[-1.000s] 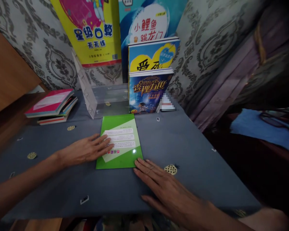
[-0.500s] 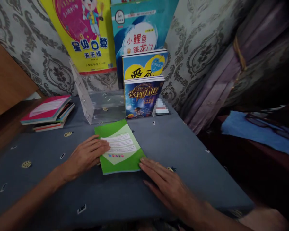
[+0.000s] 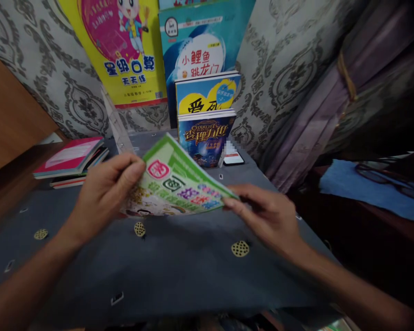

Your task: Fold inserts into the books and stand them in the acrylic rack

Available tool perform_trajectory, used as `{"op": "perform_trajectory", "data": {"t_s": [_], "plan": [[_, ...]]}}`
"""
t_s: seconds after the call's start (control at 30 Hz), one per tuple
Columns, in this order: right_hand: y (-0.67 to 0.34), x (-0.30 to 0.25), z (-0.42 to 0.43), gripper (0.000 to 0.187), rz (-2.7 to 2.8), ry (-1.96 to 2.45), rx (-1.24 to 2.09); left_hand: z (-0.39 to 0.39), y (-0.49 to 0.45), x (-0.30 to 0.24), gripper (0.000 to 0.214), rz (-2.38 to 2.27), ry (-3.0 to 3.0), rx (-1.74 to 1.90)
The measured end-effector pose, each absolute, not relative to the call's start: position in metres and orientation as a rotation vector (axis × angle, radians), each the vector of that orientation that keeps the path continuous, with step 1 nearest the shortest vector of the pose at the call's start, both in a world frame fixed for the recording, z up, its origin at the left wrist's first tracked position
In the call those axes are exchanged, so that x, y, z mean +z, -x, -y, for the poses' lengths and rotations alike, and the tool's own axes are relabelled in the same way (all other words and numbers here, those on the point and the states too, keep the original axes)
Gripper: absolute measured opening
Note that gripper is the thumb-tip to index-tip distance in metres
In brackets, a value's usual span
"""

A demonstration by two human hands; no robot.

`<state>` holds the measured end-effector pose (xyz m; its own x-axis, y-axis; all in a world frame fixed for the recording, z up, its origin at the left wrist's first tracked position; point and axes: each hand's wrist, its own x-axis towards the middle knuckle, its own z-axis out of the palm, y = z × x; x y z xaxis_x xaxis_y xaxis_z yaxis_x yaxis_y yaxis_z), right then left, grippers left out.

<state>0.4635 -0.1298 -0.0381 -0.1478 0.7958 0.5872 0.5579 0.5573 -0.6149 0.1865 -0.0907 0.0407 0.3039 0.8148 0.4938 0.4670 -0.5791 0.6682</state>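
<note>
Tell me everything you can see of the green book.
The green book is a thin paperback with a glossy-looking cover: pink, dark green, purple and multicoloured lettering, plus a partly hidden picture along its lower edge. It is tilted and appears raised above the table. The left hand grips its left side; the right hand pinches its right corner. It looks closed.

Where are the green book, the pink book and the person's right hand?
Green book (image 3: 180, 186), head view: middle of its lettered cover.
Pink book (image 3: 70, 155), head view: middle of its cover.
Right hand (image 3: 273, 215), head view: middle of the hand.
</note>
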Motion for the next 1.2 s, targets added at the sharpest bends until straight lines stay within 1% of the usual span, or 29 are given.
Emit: {"op": "perform_trajectory", "data": {"t_s": [0.1,0.17,0.2,0.3,0.37,0.4,0.47,0.53,0.67,0.83,1.03,1.2], "plan": [[-0.458,-0.008,0.107,0.025,1.596,1.01,0.546,0.078,-0.191,0.056,0.023,-1.085,-1.729,1.158],[-0.456,-0.001,0.087,0.027,1.496,0.949,0.693,0.07,-0.194,0.049,0.018,-1.045,-1.473,1.114],[-0.455,-0.003,0.076,0.028,1.472,0.932,0.762,0.066,-0.194,0.039,0.019,-1.035,-1.388,1.089],[-0.454,-0.03,0.044,0.027,1.499,0.952,0.958,0.055,-0.192,-0.006,0.03,-1.116,-1.248,1.013],[-0.453,-0.058,0.026,0.023,1.585,1.068,1.069,0.048,-0.186,-0.041,0.037,-1.24,-1.265,0.943],[-0.452,-0.071,0.02,0.021,1.627,1.15,1.079,0.045,-0.182,-0.056,0.036,-1.307,-1.325,0.885],[-0.45,-0.092,0.011,0.019,1.722,1.321,1.005,0.042,-0.174,-0.076,0.031,-1.442,-1.575,0.734],[-0.448,-0.102,0.006,0.019,1.84,1.393,0.888,0.041,-0.169,-0.084,0.025,-1.567,-1.915,0.595],[-0.443,-0.102,-0.003,0.022,2.035,1.339,0.686,0.045,-0.168,-0.082,0.02,-1.794,-2.379,0.384],[-0.433,-0.101,-0.018,0.02,2.163,1.248,0.617,0.043,-0.171,-0.091,0.026,-1.699,-2.67,0.488],[-0.427,-0.104,-0.022,0.018,2.256,1.288,0.478,0.04,-0.165,-0.108,0.036,-1.718,-2.728,0.503],[-0.424,-0.1,-0.011,0.021,2.335,1.49,0.192,0.041,-0.165,-0.113,0.036,-1.72,-2.774,0.503]]}}
